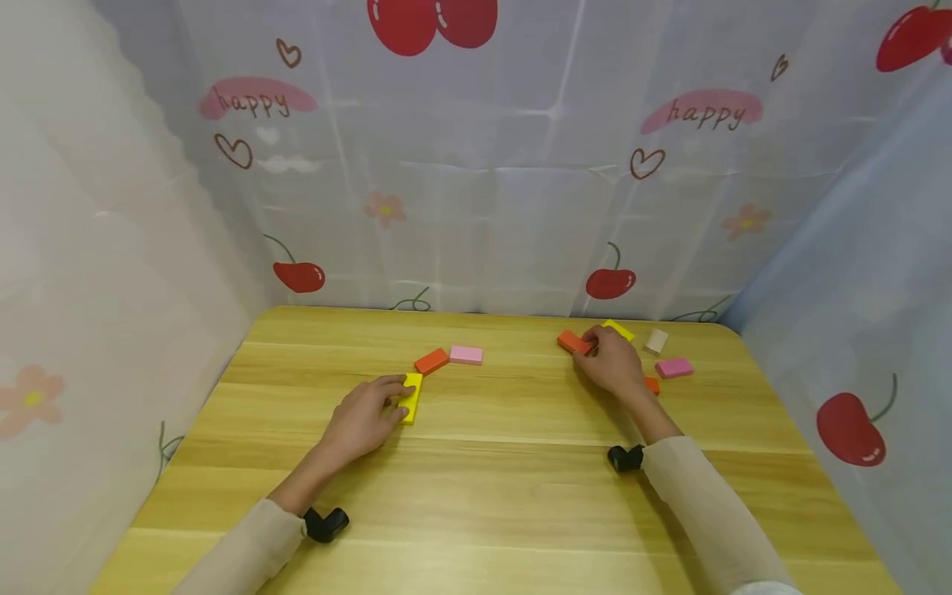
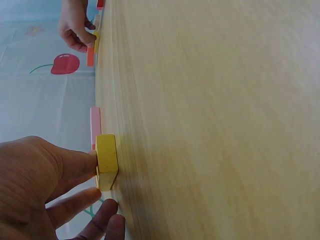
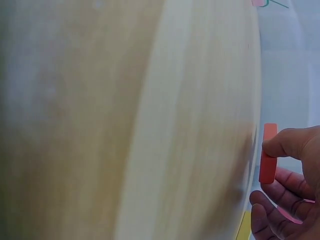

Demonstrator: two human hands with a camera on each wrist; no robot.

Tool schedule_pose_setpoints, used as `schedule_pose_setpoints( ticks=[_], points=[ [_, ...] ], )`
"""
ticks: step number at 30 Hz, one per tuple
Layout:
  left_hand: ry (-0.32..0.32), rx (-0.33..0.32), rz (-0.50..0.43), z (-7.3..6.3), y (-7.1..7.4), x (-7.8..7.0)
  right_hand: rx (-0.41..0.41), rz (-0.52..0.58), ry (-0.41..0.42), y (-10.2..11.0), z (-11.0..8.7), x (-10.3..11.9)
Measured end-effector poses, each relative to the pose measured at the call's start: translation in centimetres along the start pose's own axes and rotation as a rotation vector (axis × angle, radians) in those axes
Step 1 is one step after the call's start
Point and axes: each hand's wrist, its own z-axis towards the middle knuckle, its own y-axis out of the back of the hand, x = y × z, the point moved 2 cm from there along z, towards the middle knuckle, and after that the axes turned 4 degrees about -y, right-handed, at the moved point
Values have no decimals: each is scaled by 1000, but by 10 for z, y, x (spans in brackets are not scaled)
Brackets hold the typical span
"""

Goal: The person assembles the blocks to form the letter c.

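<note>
On the left side of the table, my left hand point(image 1: 364, 417) holds a yellow block point(image 1: 415, 405) between thumb and fingers. The left wrist view shows this yellow block point(image 2: 106, 155) beside the thumb, with the other fingers below. An orange block point(image 1: 432, 361) and a pale pink block point(image 1: 466, 355) lie just beyond it, end to end. At the back right, my right hand point(image 1: 613, 364) pinches another orange block point(image 1: 571, 341). In the right wrist view, the thumb lies across this orange block point(image 3: 268, 170). A second yellow block point(image 1: 619, 329) is partly hidden behind the right hand.
Right of that hand lie a plain wood-coloured block point(image 1: 656, 341) and a darker pink block point(image 1: 674, 368). One more orange block point(image 1: 651, 385) shows partly past the right wrist. Printed curtains point(image 1: 476, 240) stand behind and beside the wooden table point(image 1: 491, 504).
</note>
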Motion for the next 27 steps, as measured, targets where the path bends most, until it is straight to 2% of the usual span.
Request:
schedule_pose_setpoints(
  ticks=[27],
  points=[
    [-13,0,-5,1,1,2,41,5,72,-12,-8,22]
  ],
)
